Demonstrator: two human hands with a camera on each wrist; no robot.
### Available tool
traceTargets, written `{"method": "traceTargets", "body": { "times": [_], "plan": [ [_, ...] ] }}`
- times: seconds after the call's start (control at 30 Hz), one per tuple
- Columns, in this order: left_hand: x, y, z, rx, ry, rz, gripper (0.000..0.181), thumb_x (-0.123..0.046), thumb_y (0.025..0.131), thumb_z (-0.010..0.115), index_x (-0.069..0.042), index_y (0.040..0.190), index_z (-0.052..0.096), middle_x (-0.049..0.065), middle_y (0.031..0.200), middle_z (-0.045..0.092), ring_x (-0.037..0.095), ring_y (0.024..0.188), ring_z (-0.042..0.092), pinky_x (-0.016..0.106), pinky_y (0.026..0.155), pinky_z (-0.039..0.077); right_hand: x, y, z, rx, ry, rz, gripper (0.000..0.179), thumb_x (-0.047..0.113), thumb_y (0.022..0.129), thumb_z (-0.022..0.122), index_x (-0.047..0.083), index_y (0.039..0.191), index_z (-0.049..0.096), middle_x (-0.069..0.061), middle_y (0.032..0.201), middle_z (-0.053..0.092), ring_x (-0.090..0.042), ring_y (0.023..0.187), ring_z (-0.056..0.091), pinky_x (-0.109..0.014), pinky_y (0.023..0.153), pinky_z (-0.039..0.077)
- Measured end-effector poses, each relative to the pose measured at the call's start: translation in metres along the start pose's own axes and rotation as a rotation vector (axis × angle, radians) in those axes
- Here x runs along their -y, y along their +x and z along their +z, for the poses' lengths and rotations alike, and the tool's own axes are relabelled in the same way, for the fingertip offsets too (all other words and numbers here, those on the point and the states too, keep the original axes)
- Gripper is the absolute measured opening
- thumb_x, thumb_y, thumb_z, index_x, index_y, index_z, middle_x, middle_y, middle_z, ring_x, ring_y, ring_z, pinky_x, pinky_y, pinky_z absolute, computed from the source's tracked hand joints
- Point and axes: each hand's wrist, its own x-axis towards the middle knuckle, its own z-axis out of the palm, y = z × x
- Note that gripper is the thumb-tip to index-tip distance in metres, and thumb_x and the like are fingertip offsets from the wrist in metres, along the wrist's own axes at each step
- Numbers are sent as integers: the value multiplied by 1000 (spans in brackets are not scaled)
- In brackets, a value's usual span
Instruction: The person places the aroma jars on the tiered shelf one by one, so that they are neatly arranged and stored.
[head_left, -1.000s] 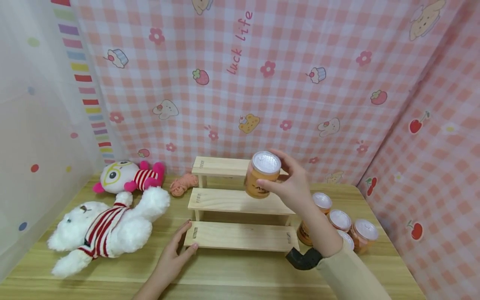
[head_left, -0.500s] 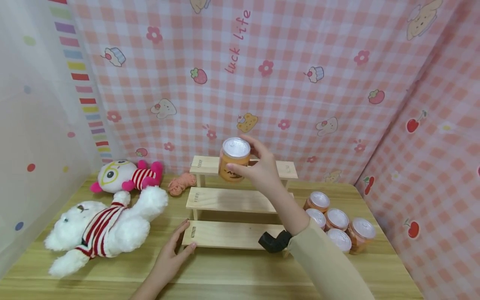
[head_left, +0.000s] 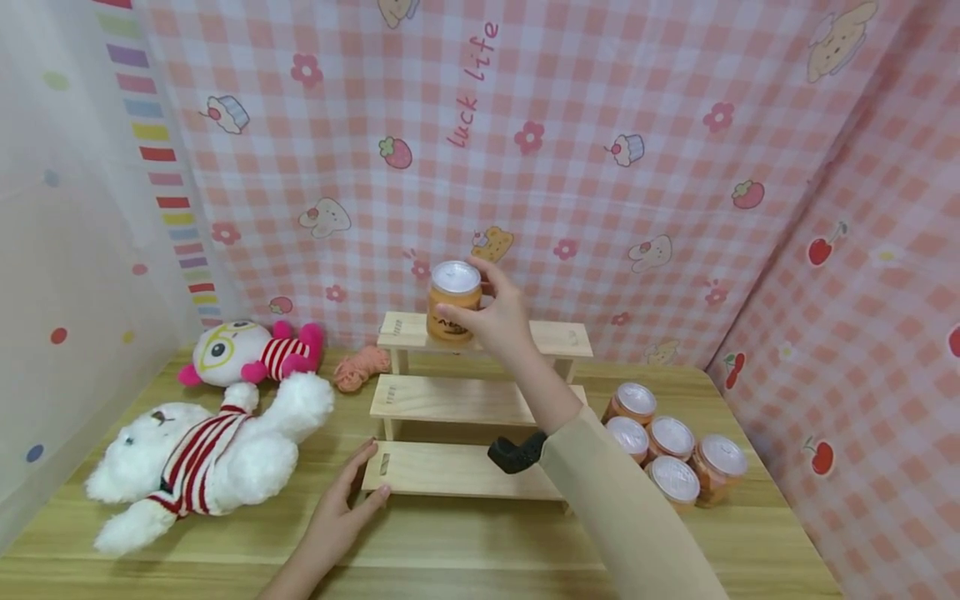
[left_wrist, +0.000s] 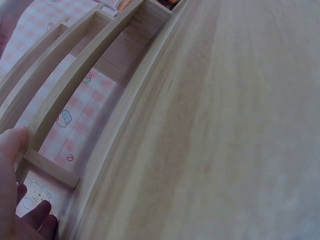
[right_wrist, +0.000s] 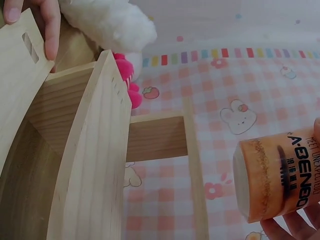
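My right hand (head_left: 498,321) grips an orange jar (head_left: 450,312) with a clear lid and dark lettering, thumb in front and fingers behind. The jar is upright over the left part of the top tier of a three-tier wooden display stand (head_left: 457,400). In the right wrist view, a gap shows between the base of the jar (right_wrist: 275,175) and the top board (right_wrist: 195,165). My left hand (head_left: 345,508) holds the left end of the stand's lowest tier, its thumb at the front edge; in the left wrist view the thumb (left_wrist: 14,142) touches the wood.
Several similar lidded jars (head_left: 671,437) stand grouped right of the stand. On the left lie a white plush bear (head_left: 202,458) and a pink-and-white plush toy (head_left: 255,354). Peach yarn (head_left: 362,368) lies beside the stand. Checked cloth (head_left: 562,183) hangs behind.
My right hand has carried the jar up and to the left, from in front of the middle tier to over the top one. The left hand has kept its place.
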Motion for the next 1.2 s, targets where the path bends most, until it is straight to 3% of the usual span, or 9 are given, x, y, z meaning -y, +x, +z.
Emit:
{"method": "traceTargets", "body": {
  "times": [0.1,0.63,1.2],
  "plan": [
    [0,0,0,-1,-6,1,60,-22,91,67,-10,144,41,15,152,30,34,137,25,6,98,20,-3,5,3,7,-28,3,72,26,74,85,16,136,52,-4,118,56,-20,104,54,-36,83,53],
    [0,-1,1,-7,0,0,61,-22,91,68,-9,144,41,16,151,31,33,136,26,5,99,20,-23,15,10,12,-38,85,76,29,75,84,16,141,48,-3,119,57,-19,104,54,-36,83,52],
    [1,0,2,-22,21,27,60,-19,90,68,-8,143,42,17,150,33,34,135,29,5,99,22,-20,14,11,42,-43,117,78,30,77,81,17,144,43,-4,127,52,-22,112,52,-39,89,50]
  ]
}}
